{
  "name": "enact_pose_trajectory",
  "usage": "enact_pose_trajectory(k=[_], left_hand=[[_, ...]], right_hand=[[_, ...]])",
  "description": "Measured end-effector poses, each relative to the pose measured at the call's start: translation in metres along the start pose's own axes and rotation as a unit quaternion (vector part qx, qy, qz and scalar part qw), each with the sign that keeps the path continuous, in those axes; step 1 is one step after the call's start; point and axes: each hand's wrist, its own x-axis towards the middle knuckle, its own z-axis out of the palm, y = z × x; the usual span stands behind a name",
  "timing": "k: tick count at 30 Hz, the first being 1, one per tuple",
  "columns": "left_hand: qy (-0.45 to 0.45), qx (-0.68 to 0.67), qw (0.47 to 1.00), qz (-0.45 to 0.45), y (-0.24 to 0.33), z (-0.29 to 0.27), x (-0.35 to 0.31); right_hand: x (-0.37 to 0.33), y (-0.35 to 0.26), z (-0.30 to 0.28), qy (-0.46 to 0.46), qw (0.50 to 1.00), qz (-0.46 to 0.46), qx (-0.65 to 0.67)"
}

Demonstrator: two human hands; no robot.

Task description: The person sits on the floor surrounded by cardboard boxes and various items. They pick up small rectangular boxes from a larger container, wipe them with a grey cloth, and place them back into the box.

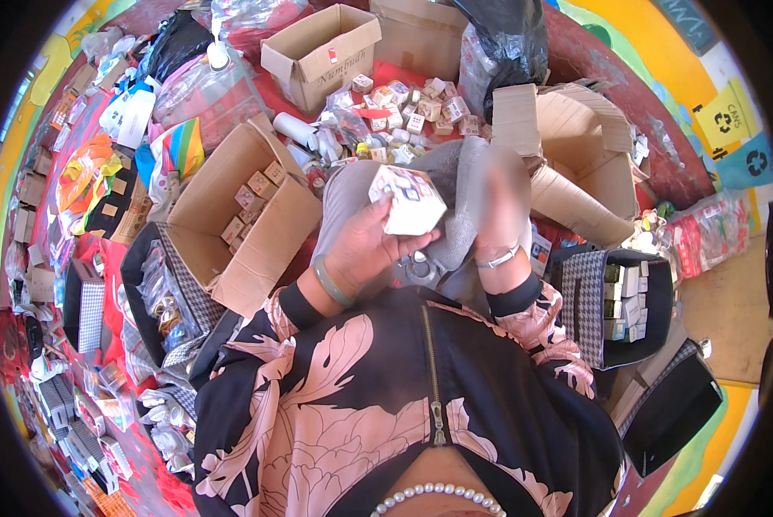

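Note:
My left hand (pixel 365 252) is closed around a small white box (pixel 410 202) with coloured print on its faces, thumb on one side and fingers underneath. It holds the box tilted above my lap. To its right, my right hand (pixel 500 207) is raised and smeared, so its fingers cannot be read. A light grey cloth (pixel 462 211) lies along the inner side of that hand; whether the hand grips it is unclear.
Beyond my knees lies a heap of small printed boxes (pixel 429 105). An open carton (pixel 247 211) with several small boxes stands left; another open carton (pixel 580 146) stands right. A checked bin (pixel 583 297) holding small boxes is at my right, a black plastic bag (pixel 511 43) farther off.

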Motion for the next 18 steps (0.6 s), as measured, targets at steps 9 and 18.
enact_pose_trajectory(k=[9,18], left_hand=[[0.025,0.064,0.998,0.006,-0.011,-0.010,0.010],[0.070,0.096,0.993,-0.019,-0.014,-0.007,0.007]], right_hand=[[-0.010,0.007,0.024,-0.204,0.777,-0.361,-0.473],[-0.002,0.004,0.015,-0.019,0.998,-0.036,-0.044]])
